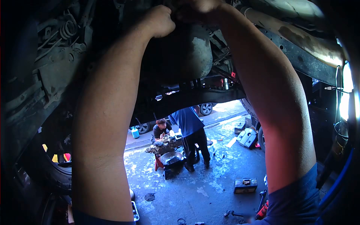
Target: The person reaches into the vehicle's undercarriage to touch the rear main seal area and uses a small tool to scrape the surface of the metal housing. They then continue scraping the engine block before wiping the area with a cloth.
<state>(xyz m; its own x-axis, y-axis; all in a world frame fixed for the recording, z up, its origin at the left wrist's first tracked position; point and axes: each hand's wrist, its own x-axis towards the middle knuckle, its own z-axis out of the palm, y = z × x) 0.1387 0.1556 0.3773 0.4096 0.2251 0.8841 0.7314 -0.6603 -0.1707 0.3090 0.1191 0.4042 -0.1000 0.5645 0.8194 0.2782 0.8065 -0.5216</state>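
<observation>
Both my arms reach up to the underside of a raised vehicle. My left hand (pixel 162 20) is curled into a fist near the top edge, close to dark parts; whatever its fingers hold, if anything, is hidden. To its right, my right hand (pixel 202 6) is partly cut off by the top edge, and its fingers are lost in shadow. Below the hands hangs a large rounded dark metal housing (pixel 200 50) with a pale worn patch. A long pipe (pixel 292 35) runs along the upper right beside a frame rail (pixel 318 60).
A lit work lamp (pixel 345 92) stands at the right. On the floor are a toolbox (pixel 245 185), a grey case (pixel 247 137) and a round metal pan (pixel 171 158). Two people are farther off, one standing (pixel 189 127), one low down (pixel 161 129), beside a mechanical assembly (pixel 165 145).
</observation>
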